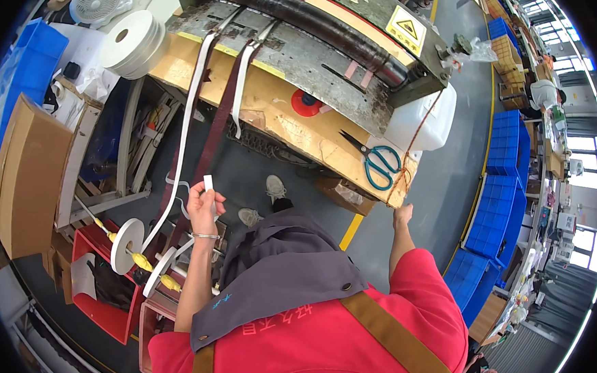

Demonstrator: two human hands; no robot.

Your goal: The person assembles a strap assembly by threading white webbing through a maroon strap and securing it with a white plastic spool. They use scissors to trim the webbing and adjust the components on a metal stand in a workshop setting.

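Between the thumb and fingers of my left hand [206, 206] is the short end of a white strip [208, 183], pointing up. Beside that hand, a long white tape [184, 135] and a dark red strap [220, 119] hang down from the roller machine [303, 32]. A second white tape [241, 84] dangles off the machine's front. At the near right corner of the wooden table [287, 115], my right hand [402, 215] is closed low against the edge; its fingers are partly hidden. Close by are a brown cord [405, 174] and teal-handled scissors [380, 166].
A red tape roll [305, 102] and a white plastic jug [426, 120] are by the machine. White reels [127, 245] sit on a rod at lower left, near a red chair [104, 308]. Blue bins [492, 205] line the right. A cardboard box [28, 179] stands left.
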